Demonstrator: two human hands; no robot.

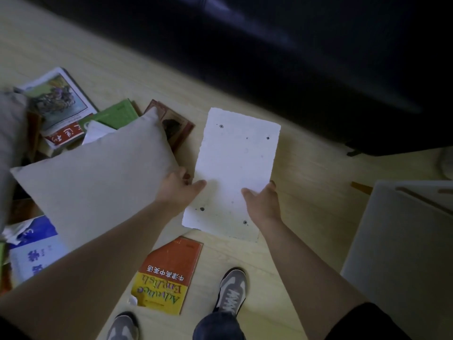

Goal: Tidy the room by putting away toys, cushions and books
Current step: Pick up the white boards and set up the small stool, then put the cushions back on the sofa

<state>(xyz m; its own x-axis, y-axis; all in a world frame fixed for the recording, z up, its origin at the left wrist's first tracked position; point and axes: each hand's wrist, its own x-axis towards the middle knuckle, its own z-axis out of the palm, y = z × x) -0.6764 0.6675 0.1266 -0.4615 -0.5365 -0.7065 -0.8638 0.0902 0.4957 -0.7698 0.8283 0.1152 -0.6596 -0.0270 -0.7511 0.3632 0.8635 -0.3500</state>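
right hand (263, 202) pinches the white book (235, 168) at its near right edge, mid-scene above the floor. left hand (176, 190) sits between it and the cushion (98, 173), grip unclear. held so thinly, the book may sag and drop.

The left hand (181, 190) shows only its back and thumb. Its fingers curl out of sight where the beige cushion (93, 173) meets the white ragged-edged sheet (235, 168), so which one it grips cannot be told. The right hand (263, 202) has its fingers hidden under that sheet. Whether the sheet is one page or a coverless book is unclear.

At centre left the beige cushion covers much of the brown book (176, 123) and green book (117, 114). Together with the left forearm, it also covers part of the blue book (31, 244) at lower left.

The dark sofa (294, 57) across the top is blurred and cut by the top and right edges. The grey cushion (9, 133) is cut by the left edge, a white board-like thing (402, 241) by the right edge, and one shoe (122, 326) by the bottom edge.
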